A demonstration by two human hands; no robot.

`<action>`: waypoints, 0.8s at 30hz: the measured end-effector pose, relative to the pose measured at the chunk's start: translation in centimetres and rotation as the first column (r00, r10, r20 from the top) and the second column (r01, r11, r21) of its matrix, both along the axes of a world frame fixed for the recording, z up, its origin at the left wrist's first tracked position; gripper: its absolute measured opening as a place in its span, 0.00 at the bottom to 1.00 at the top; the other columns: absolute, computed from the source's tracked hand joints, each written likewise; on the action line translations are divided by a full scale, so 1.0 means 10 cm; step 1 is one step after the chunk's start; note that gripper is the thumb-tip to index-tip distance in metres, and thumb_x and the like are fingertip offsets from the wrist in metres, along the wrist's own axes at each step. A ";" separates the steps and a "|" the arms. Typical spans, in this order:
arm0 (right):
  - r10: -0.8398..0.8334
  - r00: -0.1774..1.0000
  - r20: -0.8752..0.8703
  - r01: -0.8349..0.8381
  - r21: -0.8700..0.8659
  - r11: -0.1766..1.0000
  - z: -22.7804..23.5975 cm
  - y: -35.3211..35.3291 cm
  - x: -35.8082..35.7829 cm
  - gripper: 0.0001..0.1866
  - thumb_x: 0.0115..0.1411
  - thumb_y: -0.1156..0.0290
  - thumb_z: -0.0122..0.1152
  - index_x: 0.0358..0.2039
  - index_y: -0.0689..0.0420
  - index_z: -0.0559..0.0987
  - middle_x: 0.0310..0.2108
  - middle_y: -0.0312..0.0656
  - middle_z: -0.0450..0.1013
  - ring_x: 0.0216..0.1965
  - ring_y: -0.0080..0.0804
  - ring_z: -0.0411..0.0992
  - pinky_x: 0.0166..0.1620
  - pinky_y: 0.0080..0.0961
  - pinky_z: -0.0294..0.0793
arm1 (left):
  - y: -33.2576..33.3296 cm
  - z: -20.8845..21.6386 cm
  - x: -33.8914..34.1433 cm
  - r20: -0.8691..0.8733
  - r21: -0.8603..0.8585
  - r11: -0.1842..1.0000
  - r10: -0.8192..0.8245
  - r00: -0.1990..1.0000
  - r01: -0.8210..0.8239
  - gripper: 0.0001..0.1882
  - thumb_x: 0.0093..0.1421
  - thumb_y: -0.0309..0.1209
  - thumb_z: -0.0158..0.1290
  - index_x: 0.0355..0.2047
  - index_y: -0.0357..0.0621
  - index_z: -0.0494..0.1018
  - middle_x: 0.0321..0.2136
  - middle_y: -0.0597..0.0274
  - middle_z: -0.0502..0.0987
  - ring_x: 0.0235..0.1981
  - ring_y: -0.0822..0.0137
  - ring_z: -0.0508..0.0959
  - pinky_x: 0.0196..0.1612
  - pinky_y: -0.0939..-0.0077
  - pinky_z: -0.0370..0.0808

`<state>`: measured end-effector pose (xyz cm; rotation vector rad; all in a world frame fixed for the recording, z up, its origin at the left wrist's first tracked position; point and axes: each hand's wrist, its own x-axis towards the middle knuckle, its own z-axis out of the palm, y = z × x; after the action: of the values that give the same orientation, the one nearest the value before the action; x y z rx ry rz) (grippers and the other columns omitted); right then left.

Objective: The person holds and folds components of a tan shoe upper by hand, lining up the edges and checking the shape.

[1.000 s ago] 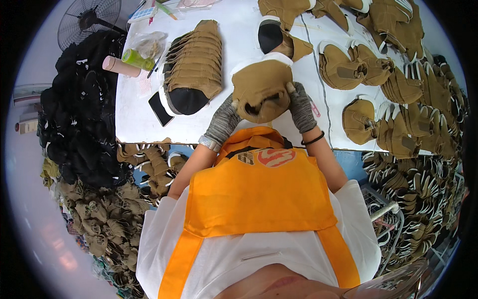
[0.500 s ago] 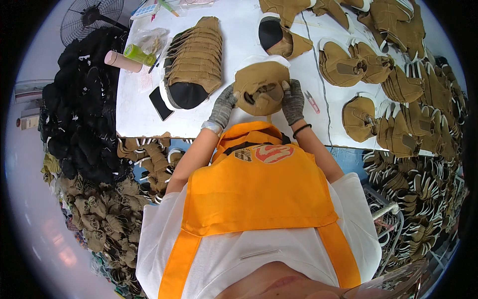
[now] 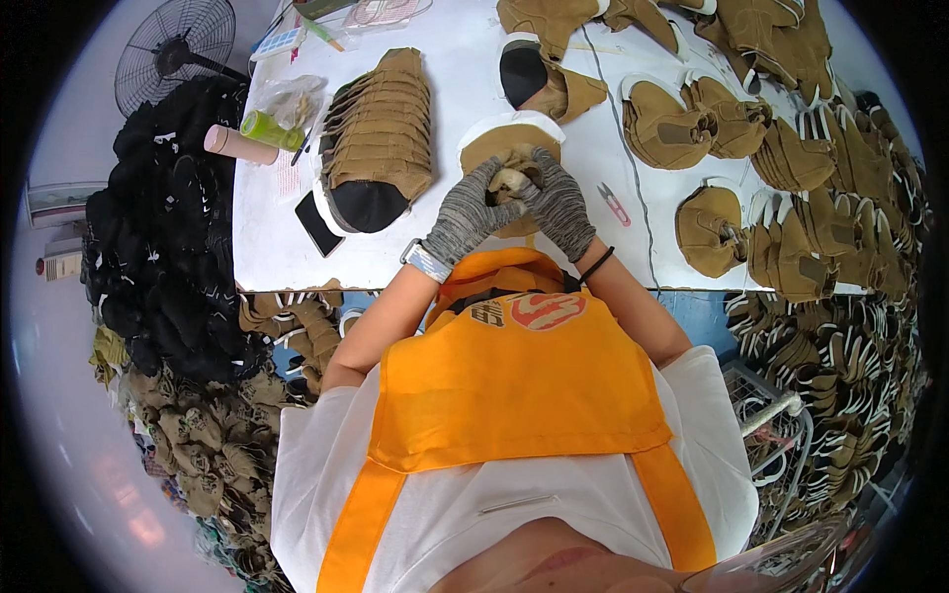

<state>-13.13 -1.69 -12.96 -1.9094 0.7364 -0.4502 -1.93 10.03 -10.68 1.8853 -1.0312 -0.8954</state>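
At the table's near edge lies a brown shoe upper (image 3: pixel 509 141) with a white rim at its far end. My left hand (image 3: pixel 473 212), in a grey knit glove, grips the left side of its opening. My right hand (image 3: pixel 561 206), gloved alike, holds the right side, thumbs close together. A pale lining shows between my fingers; the near part of the upper is mostly covered by my hands. Right of my right hand lies a pair of thread snips (image 3: pixel 615 205). To the left rests a row of stacked brown uppers (image 3: pixel 381 128) with a black front piece.
A phone (image 3: pixel 318 224), a pink bottle (image 3: pixel 240 144) and a green bottle (image 3: pixel 271 130) are on the white table's (image 3: pixel 267 252) left. More brown uppers (image 3: pixel 664 124) cover its right side, beyond a dark cord (image 3: pixel 633 148). Black material (image 3: pixel 163 227) is heaped left; a fan (image 3: pixel 176 54) stands behind.
My hands have moved from the upper's outer sides inward to its opening. They now grip there, and the pale lining has come into sight.
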 end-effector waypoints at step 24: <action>0.006 0.972 0.236 -0.127 0.500 0.857 -0.75 -0.88 -0.05 0.23 0.58 0.59 0.55 0.51 0.58 0.69 0.45 0.40 0.69 0.45 0.27 0.66 0.49 0.24 0.66 | -0.18 -0.49 0.14 -0.315 -0.404 0.915 -0.140 0.939 0.001 0.54 0.43 0.37 0.67 0.61 0.51 0.39 0.54 0.58 0.61 0.55 0.64 0.62 0.60 0.68 0.60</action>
<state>-13.63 -10.49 -20.48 -1.3490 0.5652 -0.3738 -0.50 8.28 -15.54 1.3060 -0.9852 -0.9305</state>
